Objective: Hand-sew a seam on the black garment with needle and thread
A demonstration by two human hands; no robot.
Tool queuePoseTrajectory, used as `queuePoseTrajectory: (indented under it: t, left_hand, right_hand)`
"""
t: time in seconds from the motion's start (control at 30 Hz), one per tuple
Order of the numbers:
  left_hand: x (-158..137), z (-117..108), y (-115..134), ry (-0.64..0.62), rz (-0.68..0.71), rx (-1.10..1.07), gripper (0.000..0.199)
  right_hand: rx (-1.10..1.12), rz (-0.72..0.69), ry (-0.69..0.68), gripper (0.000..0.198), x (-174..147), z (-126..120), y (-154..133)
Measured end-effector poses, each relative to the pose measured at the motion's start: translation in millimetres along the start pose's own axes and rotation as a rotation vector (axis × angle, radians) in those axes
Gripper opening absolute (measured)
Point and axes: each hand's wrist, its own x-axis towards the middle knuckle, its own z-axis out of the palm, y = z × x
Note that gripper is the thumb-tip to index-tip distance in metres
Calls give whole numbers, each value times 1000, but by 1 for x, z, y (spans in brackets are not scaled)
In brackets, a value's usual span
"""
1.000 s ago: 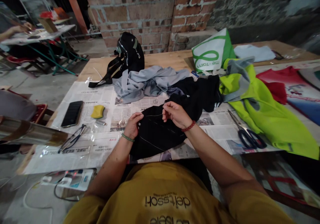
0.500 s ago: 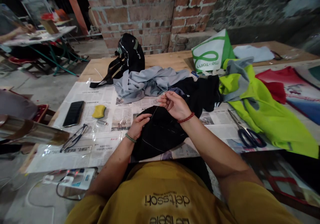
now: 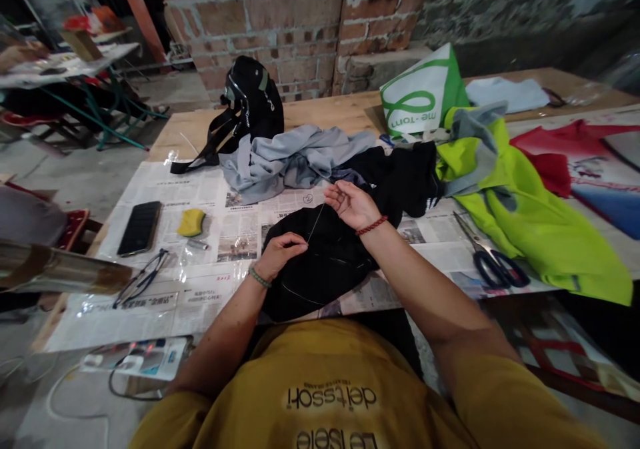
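Thumb and forefinger of the left hand (image 3: 279,254) are pinched together on a pale thread (image 3: 316,224), just over the black cloth (image 3: 305,277). The right hand (image 3: 356,205), up and to the right, seems to grip the other end at its fingertips, the remaining fingers loosely curled; whether a needle is there too, I can't tell. The line looks straight between them. I'd keep it gently taut, drawing evenly so it neither knots nor puckers the cloth.

That cloth lies on newspaper (image 3: 200,285) at the table's near edge, against the body, so elbows have little room to come back. Lifting upward looks easier; forward, the grey cloth (image 3: 300,162) is close. Rightward, I'd mind the scissors (image 3: 487,257), blades pointing away from the body.
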Motion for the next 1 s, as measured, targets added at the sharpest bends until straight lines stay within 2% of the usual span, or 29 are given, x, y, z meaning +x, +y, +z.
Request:
queuePoseTrajectory:
  t: [0.07,0.13,0.2,0.33,0.43,0.57,0.7,0.8,0.87,0.93,1.0]
  left_hand:
    - [1,-1,-1,7,-8,0,13]
    - [1,-1,-1,-31,-65,-3,18]
    - [-1,2,1,-78,-60,42,24]
    - [-14,14,11,-176,173,291,17]
    - [-32,25,20,-355,259,435,20]
    - [-62,35,26,-536,385,649,28]
    - [-90,37,28,-624,560,861,29]
    - [-104,32,28,-629,580,834,32]
    - [-107,25,27,-585,491,744,41]
    - [-103,16,24,-425,351,649,44]
    - [-92,6,19,-151,216,582,39]
  right_hand:
    - [-16,-24,-24,13,3,-9,5]
    - [-42,-30,-51,9,5,-22,10]
    - [-47,-31,-74,8,7,-35,15]
    - [9,-74,-133,7,2,-52,17]
    - [-70,-82,-192,9,-8,-53,11]
    - [-268,-73,-313,25,-29,-55,-1]
    - [-335,-57,-394,39,-56,-63,-4]
    - [-344,-14,-403,40,-77,-75,-1]
    - [-378,31,-406,36,-89,-85,2]
    - [-460,94,-418,29,-99,-96,4]
    - [-585,167,-442,25,-107,-106,6]
